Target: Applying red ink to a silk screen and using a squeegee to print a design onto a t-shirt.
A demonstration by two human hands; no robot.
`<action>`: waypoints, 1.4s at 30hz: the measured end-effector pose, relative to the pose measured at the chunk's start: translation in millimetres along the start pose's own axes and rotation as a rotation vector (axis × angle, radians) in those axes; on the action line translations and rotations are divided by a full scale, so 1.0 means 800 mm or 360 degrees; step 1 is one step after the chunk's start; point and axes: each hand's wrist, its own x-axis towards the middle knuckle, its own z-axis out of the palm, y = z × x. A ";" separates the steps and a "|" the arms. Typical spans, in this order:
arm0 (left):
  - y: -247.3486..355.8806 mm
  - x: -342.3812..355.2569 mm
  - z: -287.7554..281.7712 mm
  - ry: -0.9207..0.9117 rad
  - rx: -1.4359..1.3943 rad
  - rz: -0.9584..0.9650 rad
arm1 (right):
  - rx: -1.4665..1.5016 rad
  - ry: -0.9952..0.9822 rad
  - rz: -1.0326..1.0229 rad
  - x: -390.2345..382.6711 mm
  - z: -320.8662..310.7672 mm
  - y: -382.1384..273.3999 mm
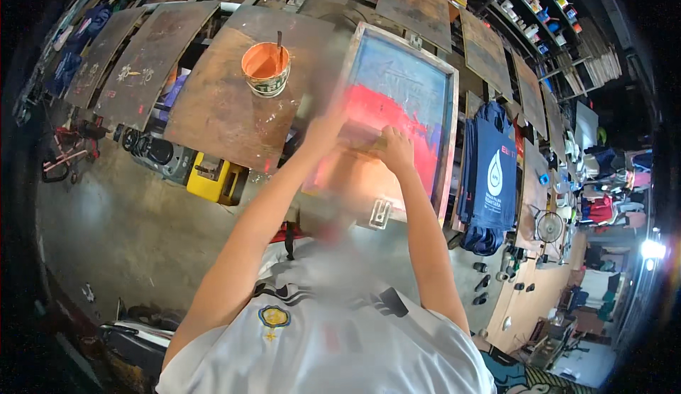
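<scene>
A wooden-edged printing screen (pixel 450 146) lies in front of me, its mesh bluish at the far end and smeared with red and orange ink nearer me. Both hands close on a squeegee (pixel 360 141) across the middle of the mesh, though blur hides much of it. My left hand (pixel 328 128) grips its left end, near the screen's left side, smeared by motion. Bent over the right end are the fingers of my right hand (pixel 394 148). A small metal hinge-like plate (pixel 380 214) sits at the screen's near edge.
Left of the screen, a tub of orange ink (pixel 267 70) with a stick in it stands on a stained board (pixel 227 110). Dark blue printed cloth pieces (pixel 489 170) hang at the right. A yellow-and-grey machine (pixel 211 178) sits below the board. Shelves of containers (pixel 532 11) rise behind.
</scene>
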 end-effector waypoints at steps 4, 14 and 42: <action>0.016 -0.048 -0.002 0.0160 0.0015 -0.0280 | -0.0023 -0.0087 -0.0285 0.027 0.005 -0.010; 0.056 -0.075 0.009 0.0320 0.0131 -0.0500 | 0.0164 0.0022 -0.0723 0.034 0.005 0.010; 0.240 -0.012 0.080 0.0492 0.0775 -0.0727 | 0.0555 0.0185 -0.1035 0.014 -0.038 0.166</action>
